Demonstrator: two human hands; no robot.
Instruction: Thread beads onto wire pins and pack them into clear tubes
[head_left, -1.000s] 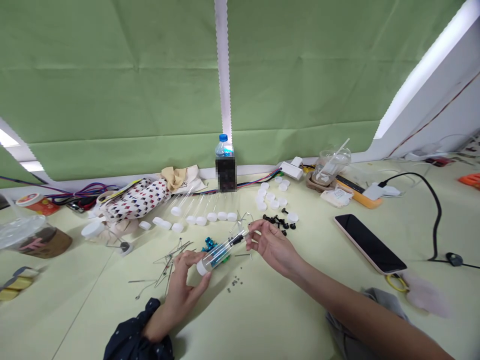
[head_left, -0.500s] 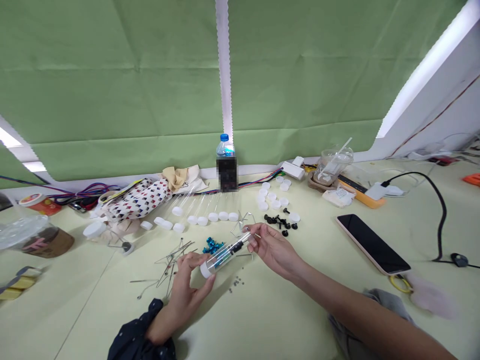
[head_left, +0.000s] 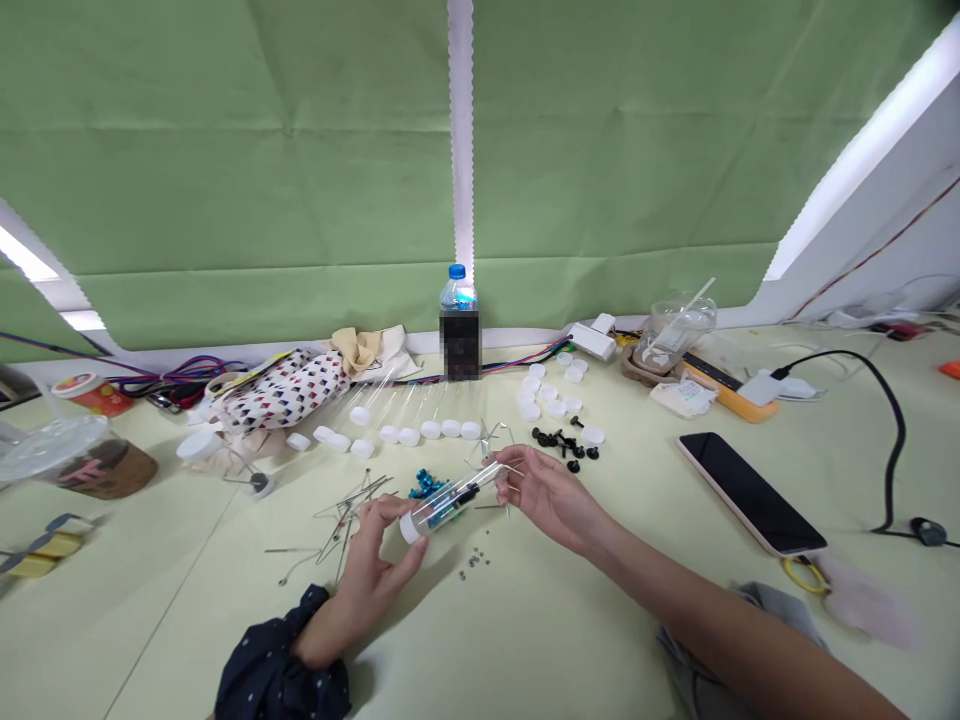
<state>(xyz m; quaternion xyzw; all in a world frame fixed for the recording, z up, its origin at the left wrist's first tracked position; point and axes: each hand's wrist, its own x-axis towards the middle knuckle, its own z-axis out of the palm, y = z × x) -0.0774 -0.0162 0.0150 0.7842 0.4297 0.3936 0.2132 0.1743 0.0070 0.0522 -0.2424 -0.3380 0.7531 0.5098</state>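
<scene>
A clear tube (head_left: pixel 442 508) with a white cap (head_left: pixel 409 527) at its lower left end is held tilted above the table. My left hand (head_left: pixel 379 560) pinches the capped end between thumb and fingers. At the upper right end of the tube, my right hand (head_left: pixel 551 495) is closed, its fingertips against a small thin piece too fine to make out. A black part (head_left: pixel 466 494) shows inside or through the tube. Behind it lie blue metal parts (head_left: pixel 426 483); small nuts (head_left: pixel 474 562) lie below. Thin metal rods (head_left: pixel 349 518) are left of the tube, bent rods (head_left: pixel 495 440) beyond it.
White-capped clear tubes (head_left: pixel 409 436) lie in a row behind my hands. Loose white caps (head_left: pixel 555 408) and black screws (head_left: pixel 574 466) lie to their right. A phone (head_left: pixel 750 495) rests at right, plastic cups (head_left: pixel 82 455) at left, and a water bottle (head_left: pixel 458 295) at the back.
The view has shifted slightly. A small metal piece seen at my right fingertips before is less distinct now, and those fingers sit close around the tube's upper end. My left hand keeps its hold.
</scene>
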